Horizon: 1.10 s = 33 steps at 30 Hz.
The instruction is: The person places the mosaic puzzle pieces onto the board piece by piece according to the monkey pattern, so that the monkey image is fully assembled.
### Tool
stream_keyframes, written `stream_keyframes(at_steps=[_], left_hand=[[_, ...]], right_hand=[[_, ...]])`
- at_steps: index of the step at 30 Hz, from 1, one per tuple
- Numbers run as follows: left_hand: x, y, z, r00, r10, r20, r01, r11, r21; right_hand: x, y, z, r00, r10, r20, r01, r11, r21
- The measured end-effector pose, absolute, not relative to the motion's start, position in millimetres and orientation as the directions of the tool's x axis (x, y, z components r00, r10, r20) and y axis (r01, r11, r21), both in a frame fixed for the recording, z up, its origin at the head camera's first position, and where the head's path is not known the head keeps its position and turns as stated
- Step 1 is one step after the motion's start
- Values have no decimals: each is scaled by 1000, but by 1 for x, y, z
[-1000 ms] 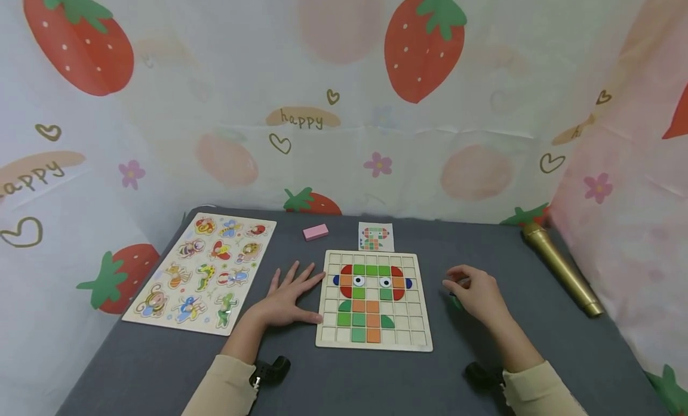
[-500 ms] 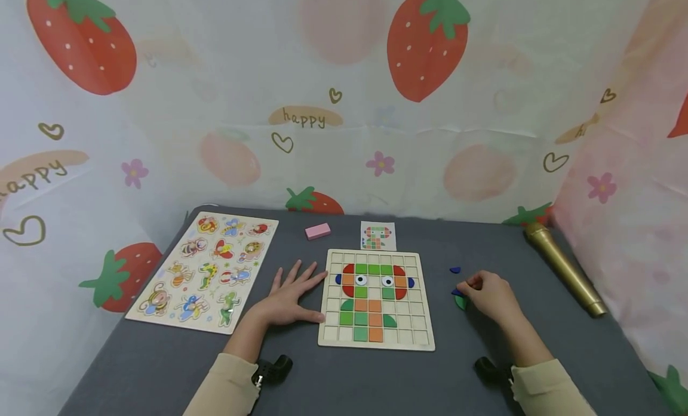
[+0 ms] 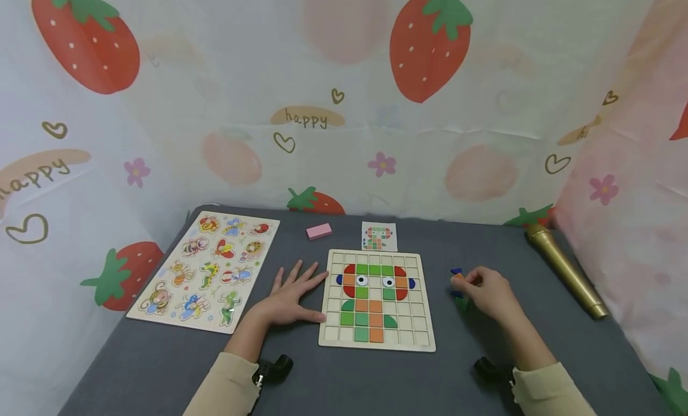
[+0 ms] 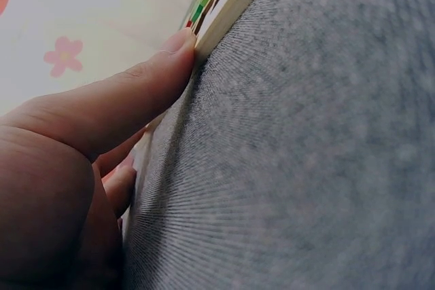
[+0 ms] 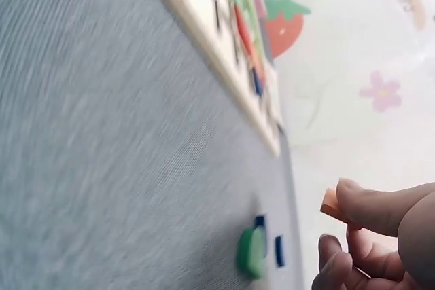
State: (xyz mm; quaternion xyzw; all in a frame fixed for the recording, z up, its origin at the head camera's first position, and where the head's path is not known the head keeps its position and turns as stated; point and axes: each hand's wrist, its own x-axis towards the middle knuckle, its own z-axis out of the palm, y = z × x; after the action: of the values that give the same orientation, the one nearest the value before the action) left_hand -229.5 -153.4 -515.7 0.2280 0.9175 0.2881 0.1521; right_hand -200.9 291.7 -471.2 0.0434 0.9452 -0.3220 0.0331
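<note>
My left hand (image 3: 285, 302) lies spread on the table, its thumb (image 4: 178, 49) touching the left edge of a wooden grid board (image 3: 414, 338). Red, green, orange and blue pieces on the board form a figure with two round eyes. To the right of the board, my right hand (image 3: 486, 290) pinches a small orange tile (image 5: 331, 206) between thumb and fingers. Under those fingertips, on the cloth, lie a green piece (image 5: 253, 252) with a curved side and small blue pieces (image 5: 279, 251), partly covered by the hand in the head view.
A printed card (image 3: 379, 236) with a matching figure lies against the board's far edge, a pink block (image 3: 319, 231) to its left. At left lies an insect picture puzzle board (image 3: 185, 319). A golden cylinder (image 3: 567, 273) lies at the right. Patterned cloth hangs behind the table.
My right hand has drawn slightly right from where it was a second ago, and an orange tile now shows at its fingertips. The left hand keeps its place on the board's edge.
</note>
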Motion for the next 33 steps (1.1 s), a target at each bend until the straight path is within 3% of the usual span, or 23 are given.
stream_keyframes(at_steps=[13,33], left_hand=[[-227,-152,-511,-849,504,-157,325,733,597],[-227,-151,-511,-851,497,-168,316,742,592]], right_hand=[[-189,254,-447,-999,16,-40,39,735,-677],[-172,189,-470,-989,-141,-40,-59,634,-771]])
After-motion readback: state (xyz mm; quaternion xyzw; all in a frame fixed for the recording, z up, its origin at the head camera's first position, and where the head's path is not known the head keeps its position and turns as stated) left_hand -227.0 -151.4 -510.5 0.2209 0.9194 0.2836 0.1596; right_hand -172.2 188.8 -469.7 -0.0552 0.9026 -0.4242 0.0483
